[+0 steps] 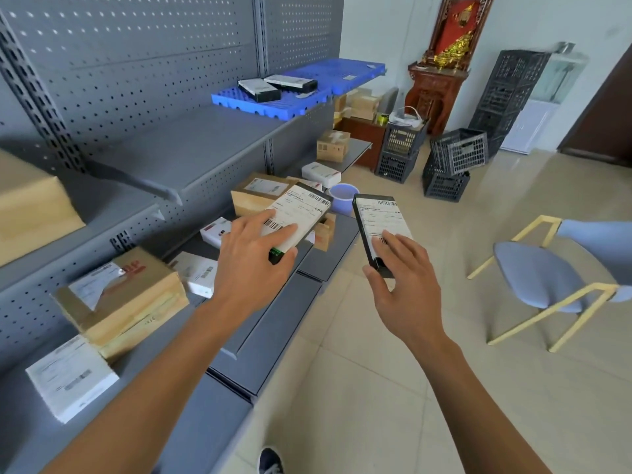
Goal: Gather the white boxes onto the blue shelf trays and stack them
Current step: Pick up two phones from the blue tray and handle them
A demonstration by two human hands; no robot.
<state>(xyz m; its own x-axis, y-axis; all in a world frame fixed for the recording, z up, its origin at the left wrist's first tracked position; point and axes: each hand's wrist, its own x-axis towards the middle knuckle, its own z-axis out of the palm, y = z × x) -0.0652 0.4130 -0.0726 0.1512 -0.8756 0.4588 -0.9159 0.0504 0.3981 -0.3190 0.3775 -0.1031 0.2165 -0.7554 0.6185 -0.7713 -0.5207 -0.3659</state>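
My left hand (254,258) grips a flat white-labelled box with black sides (301,213), held above the lower shelf. A second such box (379,222) is gripped by my right hand (403,278) over the floor tiles. Up on the grey shelf lies a blue tray (239,102) carrying two similar boxes (260,88) (290,83) side by side. A second blue tray (342,71) adjoins it to the right. More white boxes (70,379) (200,273) (321,174) lie on the lower shelves.
Brown cardboard parcels (119,302) (260,196) sit on the lower shelf, another (30,213) at left. A pale blue bucket (342,196), black crates (458,155) and a blue chair (537,278) stand on the tiled floor. A wooden cabinet (434,94) is at the back.
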